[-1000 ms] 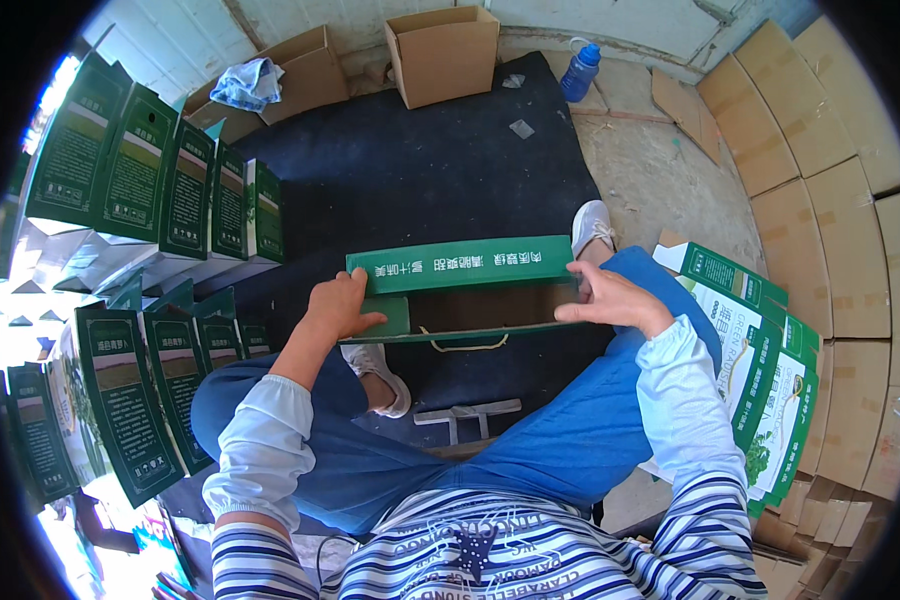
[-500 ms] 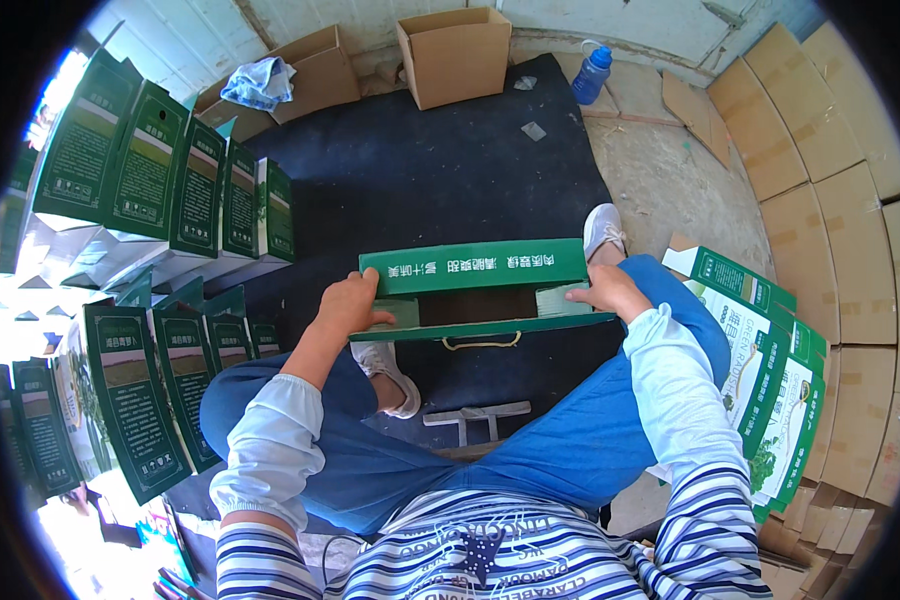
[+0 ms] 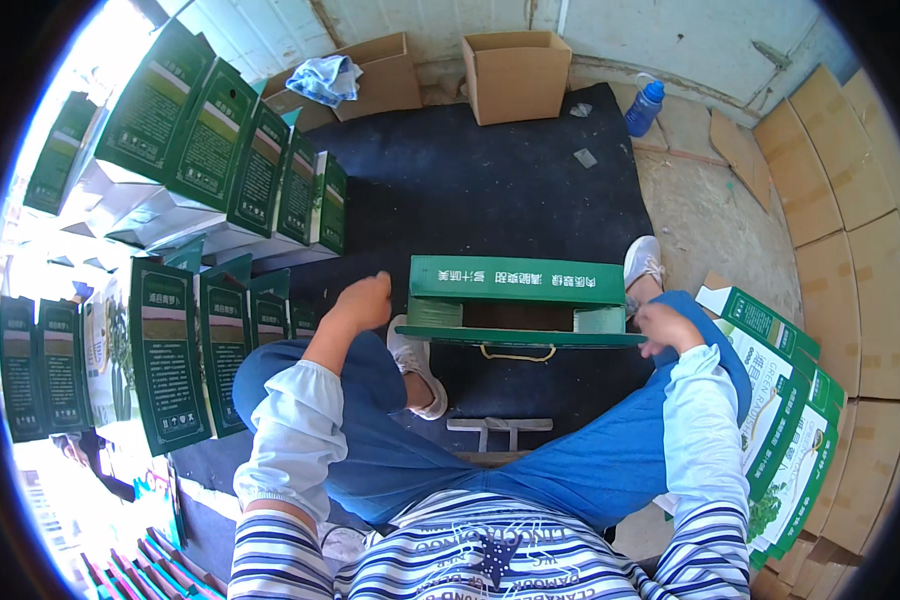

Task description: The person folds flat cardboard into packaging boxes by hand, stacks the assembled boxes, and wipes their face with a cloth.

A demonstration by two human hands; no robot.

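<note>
A long green carton (image 3: 518, 300) with open top flaps and a yellow cord handle stands on the black mat (image 3: 490, 180) between my knees. My left hand (image 3: 363, 303) hovers just left of the carton, fingers loosely curled, apart from it and holding nothing. My right hand (image 3: 667, 327) sits at the carton's right end, fingers near the side flap; whether it touches the flap is unclear.
Rows of upright green cartons (image 3: 220, 165) line the left side. Flat green cartons (image 3: 780, 400) are stacked at my right. Two open brown boxes (image 3: 515, 72) and a blue bottle (image 3: 644, 105) stand at the back. Flattened cardboard (image 3: 850, 240) leans at right. A small stool (image 3: 498, 428) is under me.
Both hands came off the carton's ends; the left drew back to the left, the right slid down to the right corner. The carton now rests on the mat.
</note>
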